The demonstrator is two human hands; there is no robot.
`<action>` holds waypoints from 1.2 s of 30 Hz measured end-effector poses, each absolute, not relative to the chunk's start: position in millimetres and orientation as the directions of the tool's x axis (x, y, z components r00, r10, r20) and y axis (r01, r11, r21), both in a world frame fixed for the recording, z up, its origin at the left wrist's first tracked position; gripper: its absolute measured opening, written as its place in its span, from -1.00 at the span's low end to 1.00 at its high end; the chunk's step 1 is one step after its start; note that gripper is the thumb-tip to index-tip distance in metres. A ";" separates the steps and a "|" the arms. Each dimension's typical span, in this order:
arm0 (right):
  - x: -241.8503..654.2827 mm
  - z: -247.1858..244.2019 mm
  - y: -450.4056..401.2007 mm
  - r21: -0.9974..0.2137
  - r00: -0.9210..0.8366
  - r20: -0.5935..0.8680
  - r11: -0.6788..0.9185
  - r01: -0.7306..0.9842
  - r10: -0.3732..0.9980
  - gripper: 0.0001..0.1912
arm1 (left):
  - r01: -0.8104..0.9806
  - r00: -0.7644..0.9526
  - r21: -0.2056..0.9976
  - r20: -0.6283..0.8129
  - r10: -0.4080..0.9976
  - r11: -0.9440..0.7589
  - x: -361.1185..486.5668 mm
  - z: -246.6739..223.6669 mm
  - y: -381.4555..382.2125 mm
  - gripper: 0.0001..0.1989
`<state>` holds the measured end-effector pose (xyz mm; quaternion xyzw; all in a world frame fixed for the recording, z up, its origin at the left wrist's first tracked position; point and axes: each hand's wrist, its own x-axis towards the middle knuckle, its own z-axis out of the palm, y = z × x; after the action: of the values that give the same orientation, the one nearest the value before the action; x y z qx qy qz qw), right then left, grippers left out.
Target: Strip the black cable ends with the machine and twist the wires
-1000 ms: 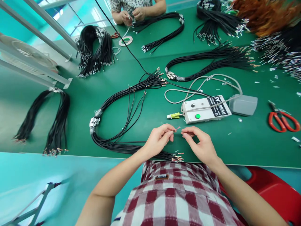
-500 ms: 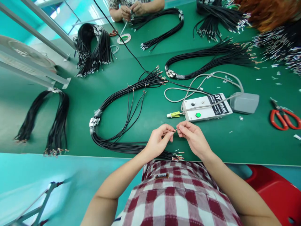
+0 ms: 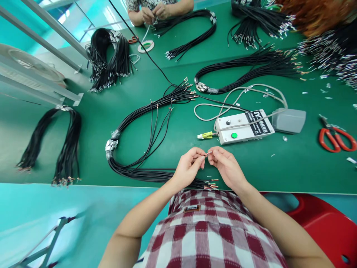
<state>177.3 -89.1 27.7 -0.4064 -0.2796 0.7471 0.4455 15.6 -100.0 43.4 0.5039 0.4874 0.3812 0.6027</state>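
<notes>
A curved bundle of black cables (image 3: 145,175) lies on the green table, bound with silvery connectors and tape at its left bend. My left hand (image 3: 190,166) pinches a cable near its thin stripped end, above the bundle's lower strands. Close on the right, my right hand (image 3: 226,166) has its fingertips closed on the tip of that same wire end. The other exposed ends (image 3: 211,185) lie below my hands at the table's front edge. Just beyond my hands sits a white control box (image 3: 244,128) with a green button and a yellow-tagged plug (image 3: 205,135).
Red-handled scissors (image 3: 336,139) lie at right, past a grey block (image 3: 289,121). More cable bundles (image 3: 110,59) stand around, one (image 3: 245,67) behind the box. Across the table a person's hands (image 3: 153,14) work beside a tape roll (image 3: 145,46). A red chair (image 3: 320,227) is at lower right.
My right hand has shifted slightly left and down at the wire end, and more of the thin tip shows between my fingers. The view has moved slightly.
</notes>
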 end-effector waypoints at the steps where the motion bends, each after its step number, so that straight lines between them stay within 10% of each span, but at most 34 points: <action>1: 176.2 28.2 -88.9 -0.766 -0.274 -0.368 -0.457 -0.453 0.888 -0.69 | 0.032 0.237 0.980 -0.197 0.951 0.195 15.9 43.6 -100.0 -0.74; 36: 168.7 21.8 -93.9 -0.825 -0.183 -0.337 -0.383 -0.416 0.924 -0.77 | -0.111 0.226 0.951 -0.258 0.939 0.288 16.5 44.2 -98.9 -0.62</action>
<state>168.7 -93.9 21.8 -0.4317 -0.2939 0.7109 0.4711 16.5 -98.9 44.2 0.4386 0.4724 0.4048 0.6486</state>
